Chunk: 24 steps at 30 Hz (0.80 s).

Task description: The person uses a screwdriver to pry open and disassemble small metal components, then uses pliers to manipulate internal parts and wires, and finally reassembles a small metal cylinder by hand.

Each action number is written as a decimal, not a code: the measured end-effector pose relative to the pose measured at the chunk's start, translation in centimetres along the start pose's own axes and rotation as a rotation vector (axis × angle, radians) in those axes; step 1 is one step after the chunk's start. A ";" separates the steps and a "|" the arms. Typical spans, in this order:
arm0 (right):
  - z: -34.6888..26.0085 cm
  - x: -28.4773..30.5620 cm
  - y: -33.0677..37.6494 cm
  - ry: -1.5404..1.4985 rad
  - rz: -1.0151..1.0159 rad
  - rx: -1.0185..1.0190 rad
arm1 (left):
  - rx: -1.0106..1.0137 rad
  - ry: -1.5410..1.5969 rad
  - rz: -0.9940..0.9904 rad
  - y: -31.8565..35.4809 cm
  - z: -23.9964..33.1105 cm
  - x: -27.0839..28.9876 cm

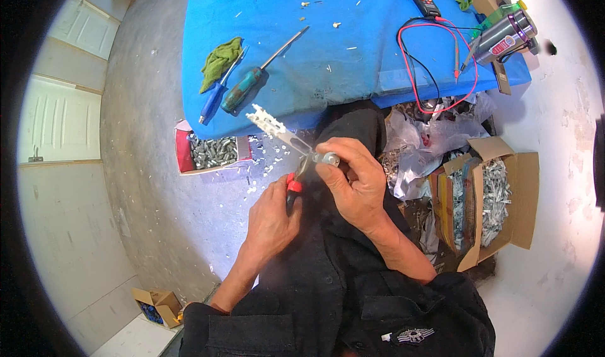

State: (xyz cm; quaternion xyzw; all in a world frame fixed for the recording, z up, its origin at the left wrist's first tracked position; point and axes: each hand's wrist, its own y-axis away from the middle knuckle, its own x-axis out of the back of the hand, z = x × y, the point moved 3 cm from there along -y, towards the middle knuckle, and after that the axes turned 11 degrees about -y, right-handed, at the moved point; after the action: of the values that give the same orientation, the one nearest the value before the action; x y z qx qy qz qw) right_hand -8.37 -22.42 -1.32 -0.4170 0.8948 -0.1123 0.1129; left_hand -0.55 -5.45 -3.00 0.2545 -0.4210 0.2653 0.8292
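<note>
My left hand (pixel 271 215) grips the red-handled pliers (pixel 293 184), whose jaws reach up to a small silvery cylinder (pixel 328 160). My right hand (pixel 353 180) pinches that cylinder between thumb and fingers. A white toothed strip (pixel 272 126) sticks out up and left from the cylinder, over the edge of the blue table (pixel 315 35). Both hands are over my lap in dark clothing.
On the blue table lie a green rag (pixel 219 61), a blue-handled tool (pixel 214 98), a teal-handled screwdriver (pixel 252 83), a meter (pixel 423 1) with red and black leads (pixel 435 61), and a cylindrical device (pixel 504 35). A red box of metal parts (pixel 211 152) and a cardboard box (pixel 491 199) sit on the floor.
</note>
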 end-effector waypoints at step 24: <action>0.4 1.4 3.6 -0.294 -0.363 -0.273 | 0.026 0.053 0.141 0.6 -4.5 -0.9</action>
State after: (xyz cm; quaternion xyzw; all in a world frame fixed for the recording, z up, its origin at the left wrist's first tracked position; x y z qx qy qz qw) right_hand -11.70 -21.32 -2.93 -0.5936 0.7864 0.0529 0.1626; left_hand 1.15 -2.34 -5.99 0.2278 -0.4123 0.3349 0.8161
